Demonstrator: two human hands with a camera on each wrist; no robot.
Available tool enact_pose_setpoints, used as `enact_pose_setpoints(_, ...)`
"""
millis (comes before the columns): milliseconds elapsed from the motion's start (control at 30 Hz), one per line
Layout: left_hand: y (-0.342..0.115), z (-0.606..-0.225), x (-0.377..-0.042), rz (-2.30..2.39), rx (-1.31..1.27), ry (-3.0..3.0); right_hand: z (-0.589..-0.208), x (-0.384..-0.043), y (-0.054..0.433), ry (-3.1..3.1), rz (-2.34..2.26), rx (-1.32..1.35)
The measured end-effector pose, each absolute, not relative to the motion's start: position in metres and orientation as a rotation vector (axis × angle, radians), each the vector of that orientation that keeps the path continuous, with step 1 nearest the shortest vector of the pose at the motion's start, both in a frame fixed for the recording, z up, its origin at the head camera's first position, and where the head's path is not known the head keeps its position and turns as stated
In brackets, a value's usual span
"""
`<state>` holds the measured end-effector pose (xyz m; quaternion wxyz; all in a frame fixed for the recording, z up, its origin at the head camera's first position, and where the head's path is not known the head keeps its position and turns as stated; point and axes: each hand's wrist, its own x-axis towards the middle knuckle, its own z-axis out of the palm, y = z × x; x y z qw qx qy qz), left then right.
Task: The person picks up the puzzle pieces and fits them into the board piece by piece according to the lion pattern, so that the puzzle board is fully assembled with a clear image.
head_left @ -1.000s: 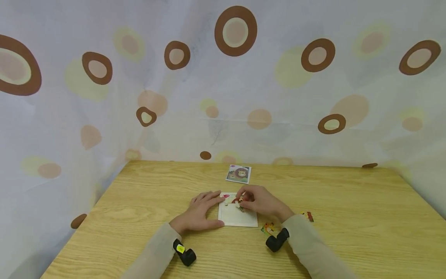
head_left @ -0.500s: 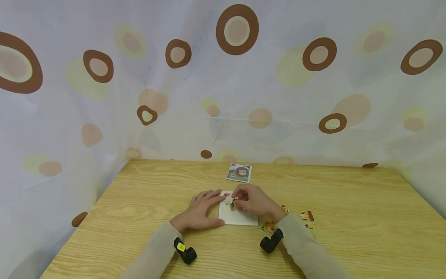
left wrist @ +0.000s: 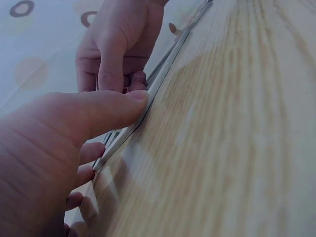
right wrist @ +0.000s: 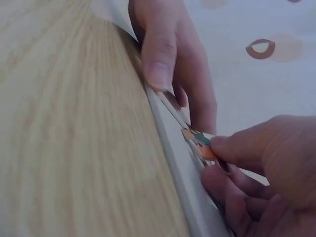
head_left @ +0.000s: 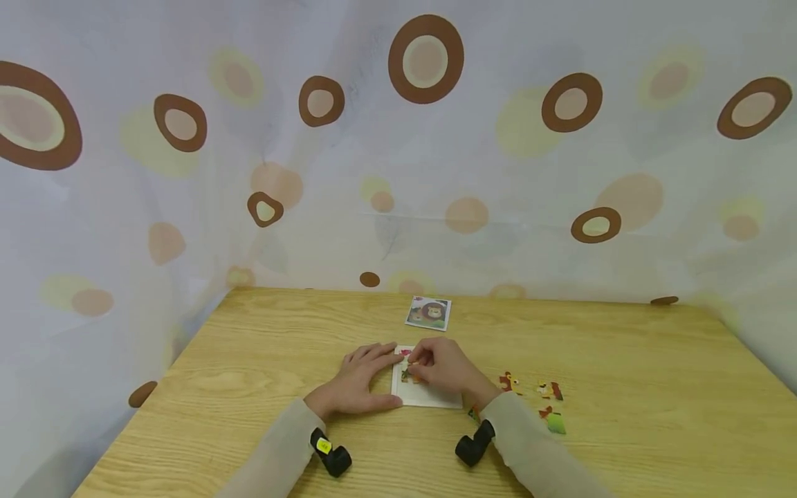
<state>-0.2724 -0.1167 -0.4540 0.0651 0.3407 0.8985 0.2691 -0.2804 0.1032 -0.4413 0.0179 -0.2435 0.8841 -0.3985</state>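
Note:
A white puzzle board (head_left: 436,398) lies on the wooden table, with pink printing in its far left corner. My left hand (head_left: 356,382) rests at the board's left side, fingers spread; in the left wrist view its thumb (left wrist: 116,109) touches the board's rim. Over the left half of the board, my right hand (head_left: 450,366) pinches a jigsaw piece between thumb and fingers. In the right wrist view this jigsaw piece (right wrist: 201,144) shows orange and green and is tilted above the board. The right hand hides part of the board.
Several loose jigsaw pieces (head_left: 509,382) lie right of the board, including a green and red piece (head_left: 553,420). Another piece (head_left: 474,413) is partly covered by the right wrist. A square lion picture (head_left: 429,313) lies behind the board. Patterned cloth (head_left: 398,242) hangs behind the table.
My right hand has moved left across the board with the jigsaw piece. The right forearm has shifted left too, uncovering loose pieces. The left hand stays in place.

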Motion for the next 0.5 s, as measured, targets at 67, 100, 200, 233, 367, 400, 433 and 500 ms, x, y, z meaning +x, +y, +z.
enact_pose_setpoints(67, -0.117, -0.454, -0.272, 0.816, 1.029, 2.71, -0.442, -0.278, 0.099, 2.769, -1.229, -0.755)
enact_pose_setpoints(100, -0.117, -0.454, -0.271, 0.816, 1.031, 2.71, -0.442, -0.277, 0.097, 2.785, -1.219, -0.757)
enact_pose_setpoints(200, -0.117, -0.452, -0.27, 0.806, 1.038, 2.713, -0.44, -0.274, 0.091, 2.834, -1.195, -0.728)
enact_pose_setpoints(233, -0.117, -0.451, -0.27, 0.803, 1.042, 2.712, -0.439, -0.272, 0.089, 2.85, -1.194, -0.701)
enact_pose_setpoints(367, -0.116, -0.449, -0.27, 0.8, 1.05, 2.705, -0.438, -0.269, 0.084, 2.928, -1.17, -0.63)
enact_pose_setpoints(400, -0.116, -0.449, -0.27, 0.804, 1.05, 2.701, -0.438, -0.268, 0.083, 2.946, -1.164, -0.626)
enact_pose_setpoints(433, -0.116, -0.448, -0.27, 0.808, 1.049, 2.698, -0.439, -0.268, 0.082, 2.96, -1.159, -0.626)
enact_pose_setpoints(500, -0.116, -0.448, -0.269, 0.81, 1.042, 2.694, -0.44, -0.268, 0.082, 2.98, -1.149, -0.63)
